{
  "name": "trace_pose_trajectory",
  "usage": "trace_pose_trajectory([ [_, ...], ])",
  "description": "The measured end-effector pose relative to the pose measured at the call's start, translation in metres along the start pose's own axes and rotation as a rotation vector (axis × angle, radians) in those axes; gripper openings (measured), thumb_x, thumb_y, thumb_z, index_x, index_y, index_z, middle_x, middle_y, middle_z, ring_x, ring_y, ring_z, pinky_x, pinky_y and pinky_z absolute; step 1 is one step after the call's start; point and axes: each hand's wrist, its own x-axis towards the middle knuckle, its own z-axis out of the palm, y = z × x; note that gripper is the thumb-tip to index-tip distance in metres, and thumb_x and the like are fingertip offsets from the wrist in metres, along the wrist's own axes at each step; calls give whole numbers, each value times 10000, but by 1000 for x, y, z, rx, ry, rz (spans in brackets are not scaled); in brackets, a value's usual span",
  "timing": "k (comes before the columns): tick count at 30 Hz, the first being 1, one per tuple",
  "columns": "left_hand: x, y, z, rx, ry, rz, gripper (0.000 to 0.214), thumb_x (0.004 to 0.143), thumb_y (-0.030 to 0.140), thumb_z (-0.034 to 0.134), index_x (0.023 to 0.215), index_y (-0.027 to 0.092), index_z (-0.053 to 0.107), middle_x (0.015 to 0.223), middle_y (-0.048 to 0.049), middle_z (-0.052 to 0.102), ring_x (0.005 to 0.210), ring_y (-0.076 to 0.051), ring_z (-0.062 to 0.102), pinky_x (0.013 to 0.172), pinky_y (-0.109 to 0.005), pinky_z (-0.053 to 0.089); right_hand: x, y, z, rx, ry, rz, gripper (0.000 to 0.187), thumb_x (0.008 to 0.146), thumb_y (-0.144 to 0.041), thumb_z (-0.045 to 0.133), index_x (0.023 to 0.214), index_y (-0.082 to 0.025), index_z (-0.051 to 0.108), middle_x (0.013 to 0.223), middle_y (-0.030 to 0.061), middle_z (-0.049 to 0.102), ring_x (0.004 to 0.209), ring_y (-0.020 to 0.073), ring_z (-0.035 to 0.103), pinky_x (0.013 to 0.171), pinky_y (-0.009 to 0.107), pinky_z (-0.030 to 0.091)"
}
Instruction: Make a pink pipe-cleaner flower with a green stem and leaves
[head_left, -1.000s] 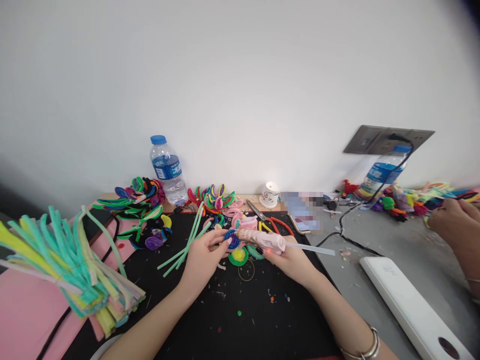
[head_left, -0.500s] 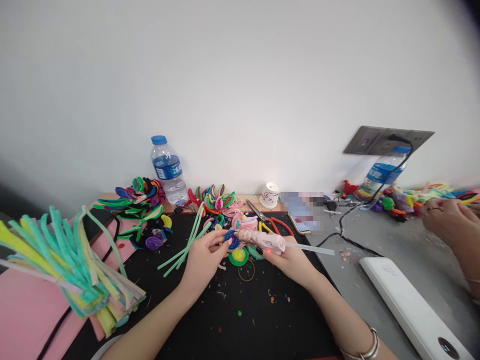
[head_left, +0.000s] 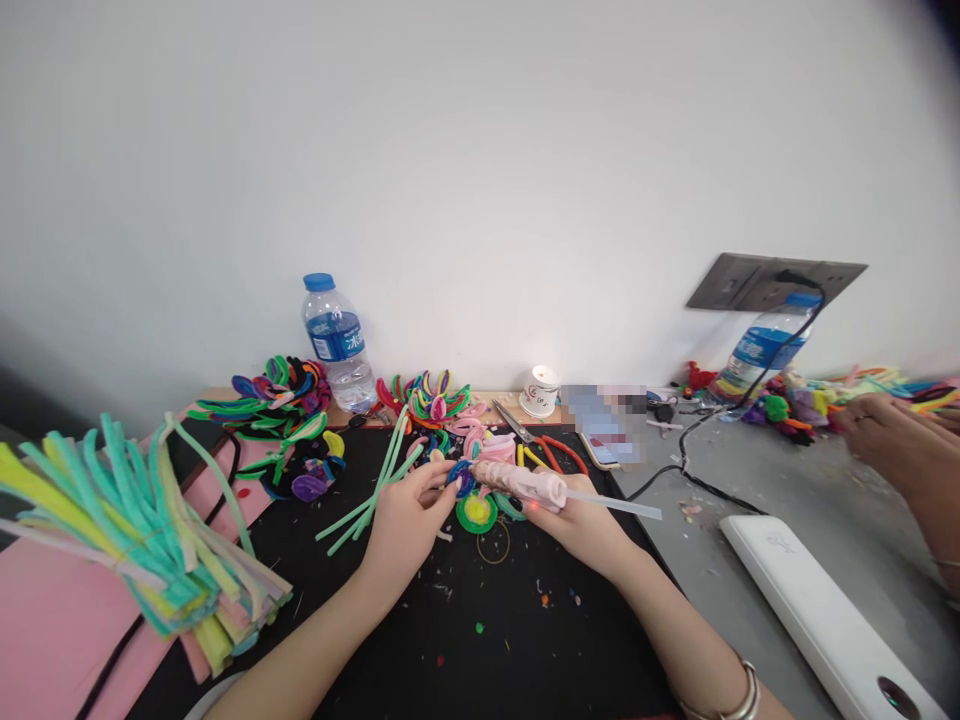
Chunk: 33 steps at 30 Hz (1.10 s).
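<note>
My right hand (head_left: 581,525) is closed around a pink glue gun (head_left: 521,482), a clear glue stick jutting out of its back to the right. The nozzle points left at a small blue and purple coiled piece (head_left: 460,478) that my left hand (head_left: 405,522) pinches at the fingertips. A green and yellow coiled disc (head_left: 477,513) lies on the black mat (head_left: 487,640) just below the two hands.
Bundled green and yellow pipe cleaners (head_left: 127,530) lie at the left. Coloured loops (head_left: 277,400), a water bottle (head_left: 337,343), scissors (head_left: 517,422), red-handled pliers (head_left: 559,450) and a small cup (head_left: 540,390) sit behind. Right: a white power bank (head_left: 817,620), a black cable (head_left: 697,425), another person's hands (head_left: 896,440).
Both my hands with the glue gun and the coil shifted slightly left. The other person's hands at the right moved a little.
</note>
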Motion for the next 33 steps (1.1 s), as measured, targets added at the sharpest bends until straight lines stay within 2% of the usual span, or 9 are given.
trace_pose_trajectory([
  [4, 0, -1, -2, 106, 20, 82, 252, 718, 256, 617, 942, 155, 674, 864, -66, 717, 849, -223, 678, 805, -303, 547, -2, 1, 3, -85, 31, 31, 136, 822, -278, 502, 733, -193, 561, 646, -8, 574, 558, 124, 512, 513, 220, 380],
  [8, 3, -2, -4, 20, 12, 26, 309, 715, 291, 632, 979, 133, 655, 922, -87, 708, 849, -230, 676, 786, -317, 556, -3, 3, -4, -119, 41, 69, 147, 820, -299, 499, 759, -192, 578, 640, 2, 585, 563, 135, 530, 537, 230, 398],
  [13, 7, 1, -6, -158, -4, -95, 417, 692, 330, 660, 1027, 86, 614, 928, -120, 704, 801, -233, 682, 680, -309, 582, -5, 8, -26, -80, 127, 140, 246, 811, -303, 478, 948, -191, 649, 816, 36, 677, 733, 190, 603, 658, 270, 456],
  [20, 8, 2, -5, -256, -7, -108, 422, 667, 339, 689, 1001, 91, 622, 893, -102, 713, 755, -210, 686, 631, -274, 581, -35, 24, -66, -156, 209, 395, 360, 746, -312, 502, 1057, -163, 608, 965, 59, 678, 838, 221, 621, 681, 260, 462],
  [22, 8, 2, -5, -271, -5, -112, 430, 660, 336, 697, 1005, 91, 620, 898, -103, 712, 739, -205, 688, 626, -269, 579, -45, 33, -77, -258, 252, 467, 389, 734, -294, 498, 1088, -164, 591, 1010, 74, 668, 874, 230, 620, 707, 266, 457],
  [26, 7, 2, -4, -300, -2, -134, 448, 646, 332, 710, 1009, 86, 615, 890, -108, 713, 721, -202, 691, 623, -261, 574, -60, 57, -98, -591, 296, 697, 406, 755, -299, 479, 1111, -125, 565, 958, 133, 673, 850, 271, 629, 664, 293, 441],
  [29, 8, 2, -5, -325, -16, -135, 444, 646, 333, 713, 1004, 90, 616, 893, -108, 714, 724, -200, 691, 619, -252, 570, -65, 73, -112, -829, 228, 802, 342, 794, -294, 430, 1033, -98, 578, 932, 189, 655, 851, 310, 622, 635, 324, 422],
  [33, 8, 0, -6, -357, -14, -130, 434, 649, 325, 714, 1005, 98, 615, 916, -109, 711, 736, -200, 691, 620, -246, 565, -65, 88, -122, -962, 159, 888, 284, 804, -278, 408, 933, -124, 609, 908, 225, 643, 838, 345, 612, 619, 371, 412],
])
